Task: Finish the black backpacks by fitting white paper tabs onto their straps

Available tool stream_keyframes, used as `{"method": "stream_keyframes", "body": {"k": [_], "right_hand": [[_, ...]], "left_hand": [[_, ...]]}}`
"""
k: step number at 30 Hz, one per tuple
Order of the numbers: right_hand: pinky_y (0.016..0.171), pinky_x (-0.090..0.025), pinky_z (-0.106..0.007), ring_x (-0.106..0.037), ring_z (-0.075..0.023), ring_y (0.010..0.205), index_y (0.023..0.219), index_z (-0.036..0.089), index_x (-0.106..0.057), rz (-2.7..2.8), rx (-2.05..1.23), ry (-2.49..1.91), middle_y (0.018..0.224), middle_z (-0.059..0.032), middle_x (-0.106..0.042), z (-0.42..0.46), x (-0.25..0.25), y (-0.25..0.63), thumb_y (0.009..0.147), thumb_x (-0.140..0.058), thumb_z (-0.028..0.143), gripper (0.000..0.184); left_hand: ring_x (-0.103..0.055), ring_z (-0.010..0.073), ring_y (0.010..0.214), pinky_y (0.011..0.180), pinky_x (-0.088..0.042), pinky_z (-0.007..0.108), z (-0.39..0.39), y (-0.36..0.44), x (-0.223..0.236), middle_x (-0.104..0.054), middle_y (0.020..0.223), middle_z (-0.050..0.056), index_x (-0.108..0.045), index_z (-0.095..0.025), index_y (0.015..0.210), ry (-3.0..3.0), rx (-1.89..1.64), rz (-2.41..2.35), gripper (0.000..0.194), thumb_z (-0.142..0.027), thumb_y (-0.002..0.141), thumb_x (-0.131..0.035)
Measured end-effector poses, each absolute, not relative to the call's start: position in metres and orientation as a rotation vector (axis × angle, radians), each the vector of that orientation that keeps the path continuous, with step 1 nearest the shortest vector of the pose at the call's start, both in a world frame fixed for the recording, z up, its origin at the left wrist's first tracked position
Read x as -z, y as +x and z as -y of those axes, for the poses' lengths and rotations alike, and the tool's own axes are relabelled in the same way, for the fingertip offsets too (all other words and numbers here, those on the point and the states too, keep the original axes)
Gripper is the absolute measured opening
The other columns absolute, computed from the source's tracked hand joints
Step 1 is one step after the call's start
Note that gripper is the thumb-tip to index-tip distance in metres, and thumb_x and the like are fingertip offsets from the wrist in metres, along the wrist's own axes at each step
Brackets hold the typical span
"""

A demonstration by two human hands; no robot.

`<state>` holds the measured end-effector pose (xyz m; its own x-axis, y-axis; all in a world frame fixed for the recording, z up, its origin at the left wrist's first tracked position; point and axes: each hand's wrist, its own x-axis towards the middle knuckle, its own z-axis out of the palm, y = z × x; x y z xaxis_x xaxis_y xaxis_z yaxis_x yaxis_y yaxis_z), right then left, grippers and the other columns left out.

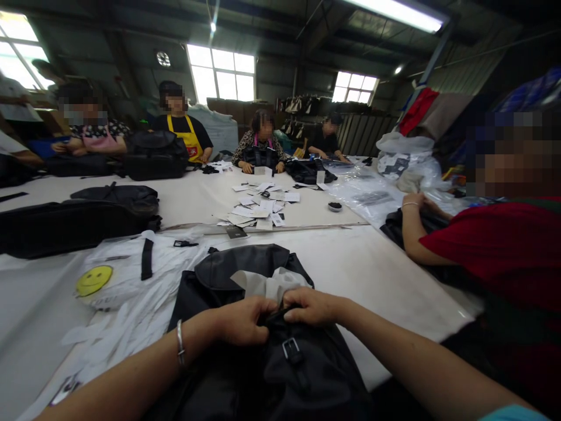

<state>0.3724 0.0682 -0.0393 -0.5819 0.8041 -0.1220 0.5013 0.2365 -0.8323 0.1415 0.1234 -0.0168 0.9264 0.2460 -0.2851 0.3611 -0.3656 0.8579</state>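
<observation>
A black backpack (324, 362) with a metal buckle (291, 349) on its pocket lies right in front of me at the table edge. My left hand (249, 320) is closed, thumb and fingers pinching the bag's edge. Close beside it, my right hand (312, 307) is closed on the same edge, thumb on top. A crumpled piece of whitish, paper-like material (274, 285) sticks up just behind my fingers, against the bag's flap (241, 266). The fingertips of both hands are partly hidden in the folds.
White strips (118, 321) and a bag with a yellow smiley (94, 280) lie to the left, near more black bags (79, 222). Paper tags (263, 207) are piled mid-table by a small dish (335, 207). A co-worker in a red top (495, 245) sits close right; several others work opposite.
</observation>
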Motion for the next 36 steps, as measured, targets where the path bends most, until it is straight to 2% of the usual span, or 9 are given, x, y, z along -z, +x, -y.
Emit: {"method": "stream_keyframes", "body": {"k": [3, 7, 12, 19, 23, 26, 31, 33, 36], "right_hand": [[0.058, -0.035, -0.021, -0.043, -0.0091, 0.064, 0.076, 0.016, -0.054, 2.084, -1.483, -1.133, 0.07, 0.0047, -0.047, -0.074, 0.044, 0.376, 0.082, -0.063, 0.036, 0.023], [0.054, -0.033, -0.02, -0.042, -0.0079, 0.061, 0.074, 0.015, -0.055, 2.056, -1.585, -1.059, 0.067, 0.0055, -0.046, -0.079, 0.043, 0.377, 0.075, -0.071, 0.043, 0.032], [0.051, -0.033, -0.02, -0.042, -0.0073, 0.057, 0.074, 0.014, -0.059, 1.989, -1.614, -1.028, 0.063, 0.0056, -0.047, -0.08, 0.039, 0.373, 0.073, -0.074, 0.044, 0.034], [0.061, -0.039, -0.023, -0.05, -0.0105, 0.064, 0.073, 0.015, -0.063, 2.144, -1.136, -1.1, 0.068, 0.0027, -0.056, -0.068, 0.034, 0.363, 0.078, -0.071, 0.04, 0.027], [0.081, -0.044, -0.031, -0.054, -0.0171, 0.088, 0.072, 0.016, -0.064, 2.247, -0.843, -1.01, 0.091, -0.0043, -0.058, -0.062, 0.026, 0.359, 0.079, -0.071, 0.04, 0.026], [0.094, -0.04, -0.036, -0.05, -0.0212, 0.107, 0.074, 0.016, -0.064, 2.221, -0.89, -0.974, 0.112, -0.0079, -0.054, -0.065, 0.027, 0.36, 0.079, -0.07, 0.039, 0.024], [0.068, -0.041, -0.025, -0.051, -0.0121, 0.071, 0.074, 0.016, -0.058, 2.247, -1.249, -1.026, 0.074, 0.0019, -0.053, -0.077, 0.036, 0.366, 0.083, -0.063, 0.036, 0.023], [0.061, -0.036, -0.023, -0.046, -0.0101, 0.064, 0.073, 0.016, -0.056, 2.252, -1.329, -1.096, 0.066, 0.0046, -0.048, -0.079, 0.038, 0.366, 0.084, -0.061, 0.035, 0.022], [0.057, -0.033, -0.022, -0.041, -0.0084, 0.059, 0.069, 0.015, -0.054, 2.174, -1.434, -1.122, 0.062, 0.0057, -0.044, -0.077, 0.041, 0.364, 0.082, -0.062, 0.036, 0.026]], "left_hand": [[-0.052, 0.016, 0.074, 0.067, -0.043, 0.027, -0.116, 0.138, 0.008, -0.054, 0.081, 0.0, -0.052, -0.02, 0.076, 2.283, -0.058, -0.535, 0.007, -0.018, 0.071, -0.056], [-0.049, 0.026, 0.109, 0.095, -0.041, 0.036, -0.111, 0.133, 0.002, -0.05, 0.117, 0.009, -0.058, -0.019, 0.077, 2.452, -0.198, -0.651, 0.008, -0.019, 0.069, -0.061], [-0.056, 0.0158, 0.073, 0.068, -0.045, 0.027, -0.115, 0.134, 0.007, -0.059, 0.082, 0.0, -0.057, -0.021, 0.085, 2.284, 0.058, -0.528, 0.012, -0.019, 0.074, -0.055], [-0.041, 0.008, 0.054, 0.049, -0.032, 0.021, -0.118, 0.137, 0.013, -0.046, 0.062, -0.007, -0.044, -0.02, 0.069, 2.079, 0.064, -0.31, 0.013, -0.011, 0.065, -0.054], [-0.038, 0.0072, 0.053, 0.045, -0.028, 0.02, -0.121, 0.137, 0.015, -0.042, 0.061, -0.007, -0.043, -0.019, 0.07, 1.86, 0.143, -0.293, 0.014, -0.013, 0.065, -0.055], [-0.04, 0.0078, 0.055, 0.047, -0.031, 0.02, -0.122, 0.138, 0.017, -0.044, 0.063, -0.007, -0.046, -0.019, 0.073, 1.869, 0.141, -0.303, 0.013, -0.014, 0.066, -0.056], [-0.048, 0.0122, 0.064, 0.06, -0.04, 0.025, -0.114, 0.139, 0.017, -0.051, 0.07, -0.003, -0.051, -0.019, 0.072, 2.26, -0.04, -0.563, 0.008, -0.023, 0.075, -0.058], [-0.054, 0.0175, 0.082, 0.076, -0.045, 0.03, -0.11, 0.137, 0.015, -0.057, 0.089, 0.004, -0.054, -0.018, 0.071, 2.4, -0.157, -0.65, 0.012, -0.026, 0.075, -0.062], [-0.052, 0.0238, 0.104, 0.094, -0.042, 0.036, -0.106, 0.134, 0.011, -0.05, 0.12, 0.009, -0.062, -0.018, 0.075, 2.428, -0.19, -0.646, 0.01, -0.027, 0.075, -0.064]]}}
